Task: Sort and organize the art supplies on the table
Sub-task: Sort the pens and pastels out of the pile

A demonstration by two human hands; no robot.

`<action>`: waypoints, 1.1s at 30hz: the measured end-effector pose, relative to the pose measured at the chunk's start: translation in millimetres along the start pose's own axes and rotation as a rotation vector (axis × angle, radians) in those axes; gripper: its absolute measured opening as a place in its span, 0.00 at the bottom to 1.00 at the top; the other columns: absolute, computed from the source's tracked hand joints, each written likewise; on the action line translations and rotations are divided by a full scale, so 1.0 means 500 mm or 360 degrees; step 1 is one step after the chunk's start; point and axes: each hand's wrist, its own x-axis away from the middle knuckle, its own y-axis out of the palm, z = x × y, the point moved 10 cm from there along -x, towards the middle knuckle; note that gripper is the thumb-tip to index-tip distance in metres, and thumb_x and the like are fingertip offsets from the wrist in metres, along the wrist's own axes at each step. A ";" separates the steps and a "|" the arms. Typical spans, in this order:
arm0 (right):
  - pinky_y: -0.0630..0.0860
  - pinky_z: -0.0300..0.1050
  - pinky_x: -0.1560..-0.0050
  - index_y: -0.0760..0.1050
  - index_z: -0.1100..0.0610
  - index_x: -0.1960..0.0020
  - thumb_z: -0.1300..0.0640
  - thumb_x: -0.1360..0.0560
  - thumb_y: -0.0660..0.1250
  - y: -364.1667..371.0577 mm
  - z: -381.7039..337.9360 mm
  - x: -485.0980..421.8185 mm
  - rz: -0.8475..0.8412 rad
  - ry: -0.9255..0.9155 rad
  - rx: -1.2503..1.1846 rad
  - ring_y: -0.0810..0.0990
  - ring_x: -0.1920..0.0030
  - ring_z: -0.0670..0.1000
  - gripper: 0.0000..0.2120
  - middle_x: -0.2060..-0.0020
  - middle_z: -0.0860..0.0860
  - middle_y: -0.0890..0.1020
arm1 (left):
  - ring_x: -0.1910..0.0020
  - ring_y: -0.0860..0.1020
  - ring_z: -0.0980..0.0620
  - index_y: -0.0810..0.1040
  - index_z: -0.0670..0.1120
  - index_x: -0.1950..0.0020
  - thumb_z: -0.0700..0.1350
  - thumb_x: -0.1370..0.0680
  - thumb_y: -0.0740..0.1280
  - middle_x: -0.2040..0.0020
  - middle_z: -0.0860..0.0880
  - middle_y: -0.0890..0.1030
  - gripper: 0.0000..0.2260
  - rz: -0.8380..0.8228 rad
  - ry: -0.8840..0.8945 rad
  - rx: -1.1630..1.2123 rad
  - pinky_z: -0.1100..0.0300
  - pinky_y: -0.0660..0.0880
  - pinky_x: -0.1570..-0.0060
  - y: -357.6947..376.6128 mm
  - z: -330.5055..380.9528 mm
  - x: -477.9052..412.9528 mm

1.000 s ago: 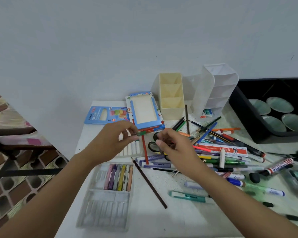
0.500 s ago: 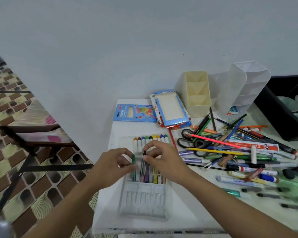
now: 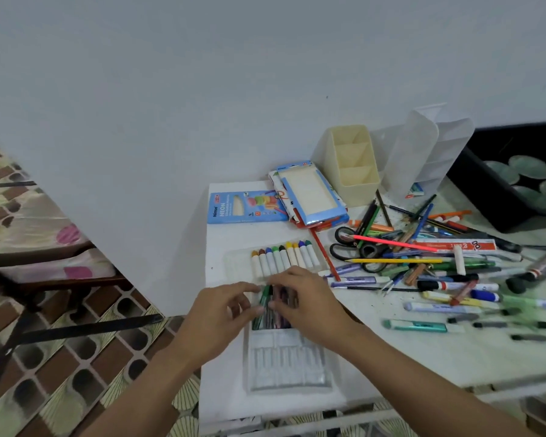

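Note:
A clear plastic crayon tray [image 3: 289,364] lies near the table's front edge, its far end holding several coloured crayons. Both hands meet over that end. My left hand [image 3: 216,316] pinches a green crayon [image 3: 264,305] that stands slanted at the tray's left side. My right hand [image 3: 308,302] rests its curled fingers on the crayons beside it and hides most of them. Just beyond lies a second tray with a row of white-wrapped crayons [image 3: 284,258].
Two crayon boxes [image 3: 246,208] lie at the back left, with a cream organizer [image 3: 352,167] and a clear organizer [image 3: 426,156] behind. Scissors [image 3: 356,249], pencils, pens and markers [image 3: 448,287] crowd the right. A black crate [image 3: 498,197] stands far right. The table's left edge drops to a tiled floor.
Both hands came down from the pile at the back to the near tray. The green crayon, carried in my left hand, now touches the tray. The camera view has swung left.

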 end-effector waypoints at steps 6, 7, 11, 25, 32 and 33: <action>0.71 0.45 0.34 0.78 0.52 0.33 0.55 0.27 0.75 0.000 -0.012 0.023 0.0119 -0.0089 0.0103 0.75 0.37 0.48 0.23 0.39 0.46 0.80 | 0.64 0.81 0.57 0.77 0.62 0.40 0.47 0.24 0.74 0.63 0.61 0.82 0.16 -0.0003 -0.0010 0.0012 0.63 0.77 0.60 0.019 0.004 0.004; 0.71 0.45 0.34 0.77 0.52 0.33 0.55 0.28 0.76 0.002 -0.012 0.023 0.0124 -0.0090 0.0101 0.74 0.37 0.48 0.24 0.39 0.46 0.80 | 0.65 0.81 0.57 0.75 0.62 0.40 0.46 0.24 0.73 0.64 0.61 0.82 0.17 0.0016 -0.0033 0.0032 0.64 0.77 0.60 0.021 0.004 0.002; 0.72 0.46 0.36 0.79 0.52 0.37 0.55 0.29 0.76 0.003 -0.010 0.020 0.0143 -0.0094 0.0080 0.75 0.40 0.47 0.21 0.42 0.46 0.80 | 0.68 0.79 0.56 0.76 0.61 0.45 0.45 0.24 0.73 0.66 0.58 0.81 0.13 0.0060 -0.0056 0.0012 0.62 0.77 0.64 0.025 -0.001 -0.007; 0.73 0.45 0.47 0.85 0.51 0.45 0.50 0.27 0.75 0.014 -0.003 0.023 0.0068 -0.0248 0.0112 0.74 0.48 0.49 0.12 0.49 0.46 0.78 | 0.62 0.73 0.57 0.80 0.58 0.36 0.52 0.20 0.67 0.46 0.60 0.67 0.12 -0.0184 0.0266 -0.0487 0.72 0.66 0.61 0.042 0.008 -0.001; 0.73 0.52 0.55 0.83 0.53 0.48 0.49 0.22 0.64 0.028 -0.036 0.049 0.0165 -0.0540 0.0591 0.74 0.50 0.54 0.11 0.51 0.50 0.77 | 0.66 0.71 0.58 0.81 0.59 0.39 0.53 0.20 0.67 0.46 0.59 0.66 0.11 -0.0228 0.0211 -0.0635 0.69 0.64 0.66 0.043 0.009 -0.007; 0.73 0.52 0.55 0.83 0.54 0.48 0.49 0.21 0.63 0.030 -0.041 0.054 0.0178 -0.0577 0.0663 0.74 0.50 0.54 0.12 0.51 0.50 0.78 | 0.66 0.71 0.59 0.81 0.59 0.38 0.53 0.20 0.67 0.47 0.59 0.66 0.11 -0.0224 0.0179 -0.0623 0.69 0.63 0.67 0.043 0.004 -0.007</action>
